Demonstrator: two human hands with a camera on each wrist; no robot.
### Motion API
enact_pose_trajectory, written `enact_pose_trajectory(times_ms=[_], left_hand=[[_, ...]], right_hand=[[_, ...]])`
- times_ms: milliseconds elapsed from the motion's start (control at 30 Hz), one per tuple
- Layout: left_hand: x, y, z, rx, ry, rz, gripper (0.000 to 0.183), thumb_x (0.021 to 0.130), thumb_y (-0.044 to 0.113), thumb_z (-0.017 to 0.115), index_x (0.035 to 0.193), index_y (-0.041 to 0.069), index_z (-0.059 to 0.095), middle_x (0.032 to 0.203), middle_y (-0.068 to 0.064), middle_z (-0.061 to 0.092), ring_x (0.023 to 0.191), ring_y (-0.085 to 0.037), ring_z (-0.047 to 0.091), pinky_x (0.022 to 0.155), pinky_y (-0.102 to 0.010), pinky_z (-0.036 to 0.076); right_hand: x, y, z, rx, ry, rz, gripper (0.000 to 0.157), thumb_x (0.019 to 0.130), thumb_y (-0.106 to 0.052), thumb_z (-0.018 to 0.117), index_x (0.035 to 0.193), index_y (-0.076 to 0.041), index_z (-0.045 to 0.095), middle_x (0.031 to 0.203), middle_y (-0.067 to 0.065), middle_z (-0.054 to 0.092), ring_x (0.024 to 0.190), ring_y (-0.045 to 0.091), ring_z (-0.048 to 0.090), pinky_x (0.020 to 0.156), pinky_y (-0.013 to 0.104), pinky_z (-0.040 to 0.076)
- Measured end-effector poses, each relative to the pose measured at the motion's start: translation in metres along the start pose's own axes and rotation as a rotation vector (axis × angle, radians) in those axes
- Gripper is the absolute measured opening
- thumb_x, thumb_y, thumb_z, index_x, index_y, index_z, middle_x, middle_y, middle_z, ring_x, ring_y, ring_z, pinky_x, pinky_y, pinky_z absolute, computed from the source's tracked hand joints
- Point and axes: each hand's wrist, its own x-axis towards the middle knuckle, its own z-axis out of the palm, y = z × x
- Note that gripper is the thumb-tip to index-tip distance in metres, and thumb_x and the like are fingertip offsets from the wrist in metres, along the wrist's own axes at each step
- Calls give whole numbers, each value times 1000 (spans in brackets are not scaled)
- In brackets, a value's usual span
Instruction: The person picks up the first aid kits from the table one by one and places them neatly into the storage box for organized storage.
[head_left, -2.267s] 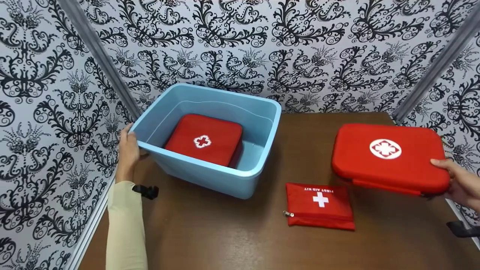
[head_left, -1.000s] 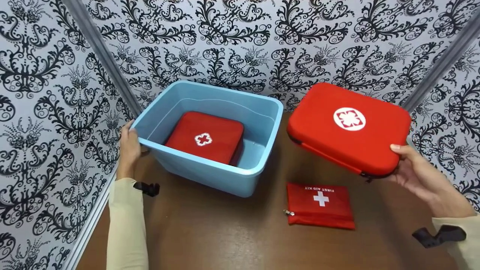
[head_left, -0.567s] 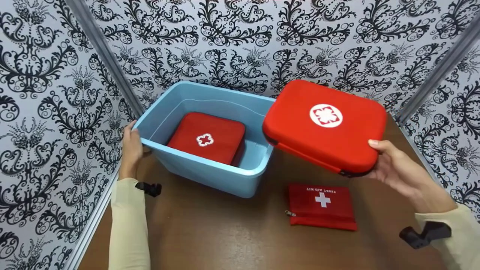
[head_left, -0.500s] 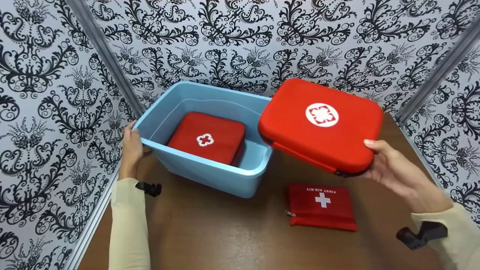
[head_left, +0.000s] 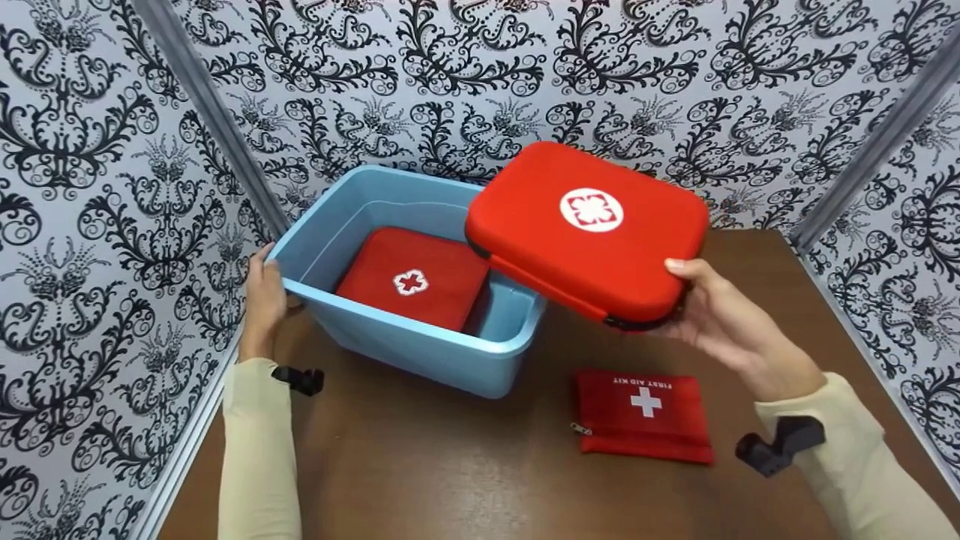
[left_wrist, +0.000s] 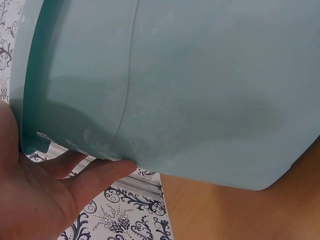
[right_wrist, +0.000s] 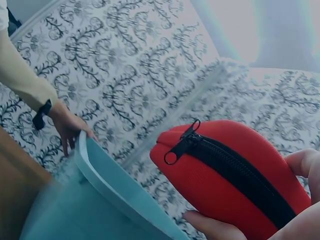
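Patterned wallpaper (head_left: 480, 82), raised red case (head_left: 525, 206) pinched in right fingers (head_left: 682, 268), left fingers (left_wrist: 102, 175) gripping blue bin's rim (head_left: 390, 319)

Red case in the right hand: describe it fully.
The red case has rounded corners, looks fabric-covered and appears closed. A round white emblem marks its top; a black zip with ring-ended pulls runs along its side. Tilted in the air, it hides the far right corner of the blue bin in the head view. The right hand grips its near right corner, thumb on top.
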Motion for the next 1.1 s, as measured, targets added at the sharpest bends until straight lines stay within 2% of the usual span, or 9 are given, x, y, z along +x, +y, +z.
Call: enact_pose_trajectory(times_ms=[200,300,533,733,800,1000,1100], left_hand=[[-1,-3,1,-18,-18,-27,48,99,32,18,146,25,20,143,-20,32,120,-36,41,99,-50,37],[0,-3,0,-28,-22,-16,48,99,33,17,146,25,19,144,-19,31,122,-36,40,101,-49,36],[-2,-2,2,-5,6,38,47,99,29,18,145,20,23,147,-17,29,132,-31,32,110,-44,25],[-3,2,1,-72,-32,-34,46,99,34,16,145,29,19,144,-19,31,120,-37,41,94,-52,41],[-3,3,1,-74,-41,-45,46,99,36,16,145,31,19,144,-19,31,119,-37,42,92,-53,43],[-1,1,1,-34,-22,-9,47,99,34,18,145,27,21,147,-16,29,129,-34,35,106,-48,31],[0,-2,0,-48,-26,-14,47,99,34,17,145,28,20,147,-15,29,129,-34,35,106,-48,30]], right_hand=[[20,2,15,-11,-3,14,48,99,-22,33,145,-24,20,137,8,46,118,28,53,96,53,40],[29,4,19,-7,-14,26,47,99,-23,34,145,-22,21,138,9,46,119,29,53,96,53,39],[47,11,27,-11,45,63,49,96,-26,43,142,-19,27,134,10,50,115,30,55,95,53,42],[65,16,33,-41,94,70,52,93,-29,50,141,-19,30,132,12,51,111,32,57,93,52,44],[71,17,35,-53,123,80,53,92,-30,52,140,-19,32,130,11,53,110,32,58,92,52,45],[93,23,42,-59,175,122,57,88,-30,58,137,-16,35,126,12,56,108,32,59,91,52,45],[102,26,45,-55,182,139,57,86,-30,60,137,-16,37,125,13,57,108,32,59,90,53,46]])
